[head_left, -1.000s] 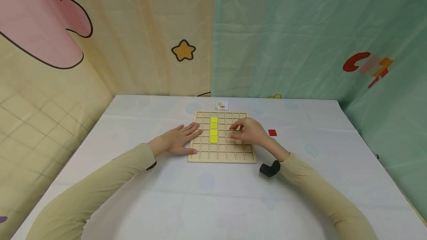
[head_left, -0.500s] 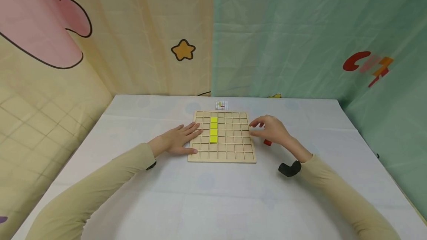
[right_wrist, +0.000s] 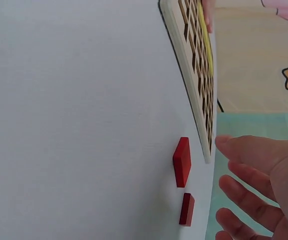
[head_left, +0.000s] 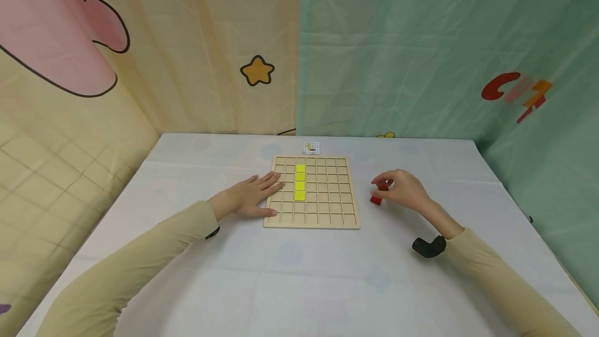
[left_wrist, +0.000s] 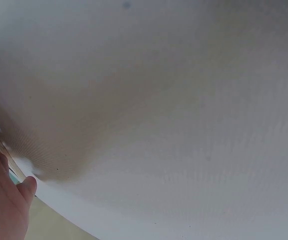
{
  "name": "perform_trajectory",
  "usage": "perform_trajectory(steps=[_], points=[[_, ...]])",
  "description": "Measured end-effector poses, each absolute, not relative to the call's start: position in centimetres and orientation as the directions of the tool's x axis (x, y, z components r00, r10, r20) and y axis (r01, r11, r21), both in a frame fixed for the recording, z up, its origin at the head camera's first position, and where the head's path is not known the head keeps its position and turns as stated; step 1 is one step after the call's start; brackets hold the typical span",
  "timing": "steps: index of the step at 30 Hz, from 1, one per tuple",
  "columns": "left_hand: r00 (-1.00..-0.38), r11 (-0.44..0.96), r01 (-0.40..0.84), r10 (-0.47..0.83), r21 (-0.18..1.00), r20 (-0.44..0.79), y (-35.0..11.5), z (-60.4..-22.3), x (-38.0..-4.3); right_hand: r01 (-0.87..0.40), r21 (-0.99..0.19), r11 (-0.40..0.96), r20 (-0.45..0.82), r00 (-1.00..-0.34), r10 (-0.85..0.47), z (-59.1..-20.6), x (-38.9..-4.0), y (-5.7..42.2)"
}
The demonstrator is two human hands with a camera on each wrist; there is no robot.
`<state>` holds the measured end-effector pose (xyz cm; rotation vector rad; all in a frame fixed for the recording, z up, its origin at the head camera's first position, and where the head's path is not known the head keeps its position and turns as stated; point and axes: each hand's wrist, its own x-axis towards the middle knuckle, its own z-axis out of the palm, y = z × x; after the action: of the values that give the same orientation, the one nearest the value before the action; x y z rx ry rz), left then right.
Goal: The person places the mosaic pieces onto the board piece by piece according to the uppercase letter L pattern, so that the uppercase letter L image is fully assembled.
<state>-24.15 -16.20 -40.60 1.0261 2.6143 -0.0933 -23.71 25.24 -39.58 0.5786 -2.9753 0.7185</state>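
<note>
My left hand (head_left: pixel 250 196) lies flat with spread fingers on the left edge of a wooden grid board (head_left: pixel 336 219). A column of several yellow square tiles (head_left: pixel 300 186) sits in the board's cells, right of those fingertips. Off the board's right side, my right hand (head_left: pixel 403 189) hovers over two red square tiles with thumb and fingers apart. The right wrist view shows the nearer red tile (right_wrist: pixel 182 162) and the other red tile (right_wrist: pixel 186 210) lying on the cloth, with nothing between the fingers. Only part of the left hand (left_wrist: pixel 6 200) shows in its wrist view.
A small printed grid card (head_left: pixel 311 148) lies just beyond the board's far edge. White cloth (head_left: pixel 290 280) covers the table. Patterned curtains (head_left: pixel 383 51) hang behind and at both sides. A black wrist device (head_left: pixel 429 247) hangs below the right sleeve.
My right hand has moved right, from over the right half of the board to above the red tiles. The left hand has stayed on the board, and the yellow tiles have not moved.
</note>
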Motion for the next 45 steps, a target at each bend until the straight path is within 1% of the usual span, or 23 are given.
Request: perform_trajectory(steps=[4, 14, 24, 36, 45], points=[[-0.687, 0.738, 0.673, 0.649, 0.052, -0.328, -16.2, -40.6, -24.2, -0.343, -0.446, 0.827, 0.101, -0.937, -0.334, -39.9, -23.2, 25.9], [-0.684, 0.734, 0.677, 0.652, 0.049, -0.327, -16.2, -40.7, -24.2, -0.263, -0.425, 0.866, 0.052, -0.962, -0.267, -41.2, -22.6, 26.3], [-0.685, 0.735, 0.676, 0.653, 0.053, -0.322, -16.3, -40.8, -24.2, -0.24, -0.438, 0.866, 0.012, -0.965, -0.261, -41.4, -22.5, 26.5], [-0.689, 0.74, 0.671, 0.644, 0.045, -0.332, -16.3, -40.8, -24.2, -0.265, -0.405, 0.875, 0.024, -0.96, -0.279, -41.0, -22.6, 25.9], [-0.689, 0.74, 0.671, 0.644, 0.042, -0.333, -16.2, -40.6, -24.1, -0.35, -0.38, 0.856, 0.072, -0.934, -0.35, -40.3, -23.2, 24.3]])
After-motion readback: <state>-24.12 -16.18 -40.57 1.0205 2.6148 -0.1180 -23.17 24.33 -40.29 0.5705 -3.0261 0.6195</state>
